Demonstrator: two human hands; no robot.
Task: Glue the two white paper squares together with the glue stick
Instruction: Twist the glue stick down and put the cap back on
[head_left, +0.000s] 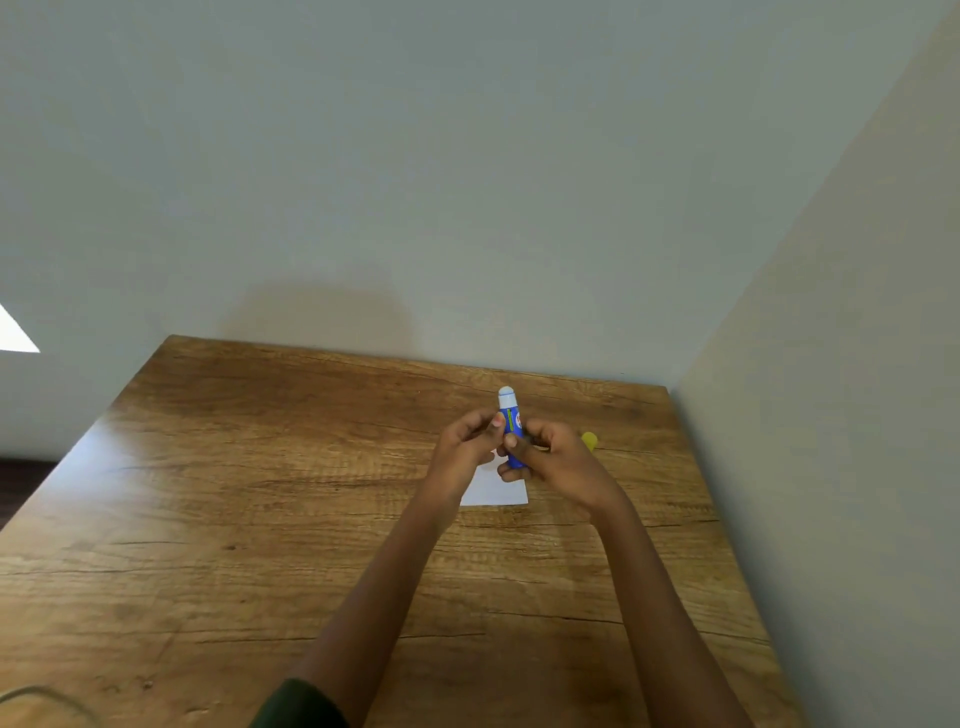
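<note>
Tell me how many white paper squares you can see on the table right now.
1 clearly: a white paper square lies flat on the wooden table, directly beneath both hands holding the glue stick. A second may be stacked with it or hidden by the hands; I cannot tell.

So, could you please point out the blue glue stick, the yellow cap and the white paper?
blue glue stick (511, 423): head view, on its blue label.
yellow cap (589, 440): head view, its visible side.
white paper (493, 491): head view, bare near corner.

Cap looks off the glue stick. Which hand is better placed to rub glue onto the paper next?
Probably the right hand: it grips the glue stick by its lower body above the white paper. The left hand only pinches it from the side.
</note>
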